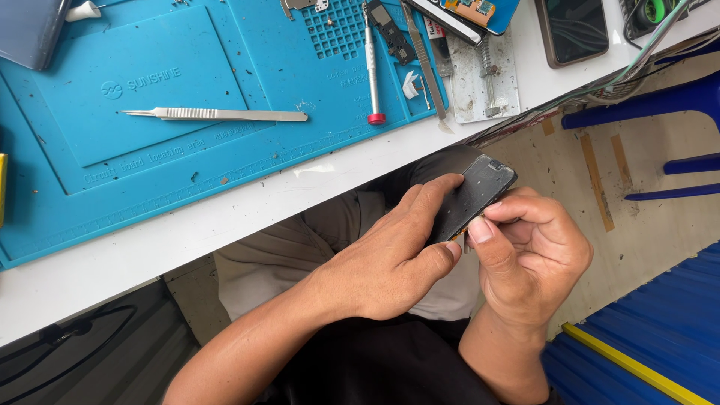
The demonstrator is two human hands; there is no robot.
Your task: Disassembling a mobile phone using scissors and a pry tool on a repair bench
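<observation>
Right now both hands are gripping the black phone panel point(474, 196) below the blue mat point(225, 112), left hand point(390, 259) bracing, right hand point(529, 255) pinching its edge, with tweezers point(217, 114) and screwdriver point(373, 67) lying unused.

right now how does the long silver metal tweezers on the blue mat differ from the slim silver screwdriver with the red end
The long silver metal tweezers lie nearly level across the blue rubber mat; the slim silver screwdriver with the red end lies almost upright in the picture. The tweezers are flat, all silver and taper to a point at the left; the screwdriver is round with a red cap nearest the mat's edge. Both lie untouched on the mat, apart from both hands.
</observation>
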